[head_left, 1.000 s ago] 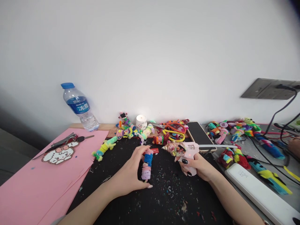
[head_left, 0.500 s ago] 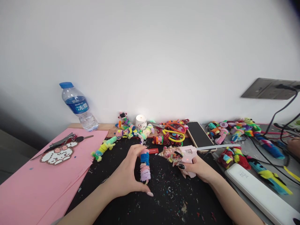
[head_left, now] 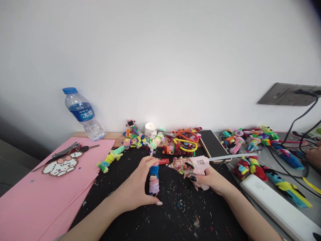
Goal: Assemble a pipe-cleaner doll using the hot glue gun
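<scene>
My left hand (head_left: pixel 135 184) curves around a fuzzy pipe-cleaner roll (head_left: pixel 153 179) in blue, pink and lilac, with the fingers at its far end and the thumb by its near end. The roll lies upright in view on the black mat (head_left: pixel 140 221). In my right hand (head_left: pixel 213 180) is a pale pink hot glue gun (head_left: pixel 200 164), its nozzle end crusted with coloured fluff and pointing left. A long whitish glue stick (head_left: pixel 233 156) sticks out of its back. A small red box (head_left: pixel 164 161) lies between the roll and the nozzle.
Behind are scissors (head_left: pixel 187 145), a white paper cup (head_left: pixel 150 130), a phone (head_left: pixel 213 144) and several pipe-cleaner figures (head_left: pixel 114 157). Pink sheets (head_left: pixel 30 207) and a water bottle (head_left: pixel 84 113) are left. Right are a white case (head_left: pixel 276 204), cables and part of another person's hand (head_left: pixel 314 155).
My left thumb has drawn in closer to the near end of the roll. The glue gun has shifted very slightly left, still in my right hand.
</scene>
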Demonstrator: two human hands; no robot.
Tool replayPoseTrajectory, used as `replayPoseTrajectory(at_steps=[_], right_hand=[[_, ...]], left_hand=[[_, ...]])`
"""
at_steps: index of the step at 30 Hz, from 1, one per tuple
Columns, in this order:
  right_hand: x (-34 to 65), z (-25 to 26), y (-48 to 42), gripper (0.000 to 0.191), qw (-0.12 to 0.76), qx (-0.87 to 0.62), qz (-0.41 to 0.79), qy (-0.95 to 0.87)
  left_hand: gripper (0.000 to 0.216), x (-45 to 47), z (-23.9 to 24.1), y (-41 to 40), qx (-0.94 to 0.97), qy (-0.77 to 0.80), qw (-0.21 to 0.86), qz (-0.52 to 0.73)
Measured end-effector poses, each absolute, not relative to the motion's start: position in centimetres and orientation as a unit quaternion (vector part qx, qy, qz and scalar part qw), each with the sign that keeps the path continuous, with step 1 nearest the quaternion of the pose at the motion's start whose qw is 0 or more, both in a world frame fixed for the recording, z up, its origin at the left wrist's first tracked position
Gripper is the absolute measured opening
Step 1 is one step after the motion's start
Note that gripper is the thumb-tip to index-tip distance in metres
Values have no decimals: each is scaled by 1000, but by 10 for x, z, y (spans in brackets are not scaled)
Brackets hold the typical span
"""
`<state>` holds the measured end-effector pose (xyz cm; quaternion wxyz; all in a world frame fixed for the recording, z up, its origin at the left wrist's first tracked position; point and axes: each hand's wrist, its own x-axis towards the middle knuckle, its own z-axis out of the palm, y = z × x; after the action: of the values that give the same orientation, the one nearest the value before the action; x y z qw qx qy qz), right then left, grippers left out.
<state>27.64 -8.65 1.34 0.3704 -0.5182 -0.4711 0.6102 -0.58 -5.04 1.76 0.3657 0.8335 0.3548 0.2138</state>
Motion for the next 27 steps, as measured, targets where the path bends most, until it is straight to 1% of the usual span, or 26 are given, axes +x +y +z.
replayPoseTrajectory(at_steps=[4, 13, 18, 24, 27], right_hand=[[276, 14, -87, 47, 367, -519, 613, -470], [277, 12, -88, 43, 367, -527, 607, -467], [279, 7, -87, 38, 373, -507, 612, -478], [278, 10, -87, 39, 371, -506, 615, -477], [275, 15, -87, 38, 369, -499, 619, -480]], left_hand=[[97, -7, 19, -50, 847, 352, 356, 181], [88, -12, 25, -48, 838, 374, 354, 181], [89, -9, 25, -51, 850, 366, 336, 174], [79, -8, 27, -51, 854, 350, 322, 209], [78, -10, 25, -48, 825, 370, 338, 263]])
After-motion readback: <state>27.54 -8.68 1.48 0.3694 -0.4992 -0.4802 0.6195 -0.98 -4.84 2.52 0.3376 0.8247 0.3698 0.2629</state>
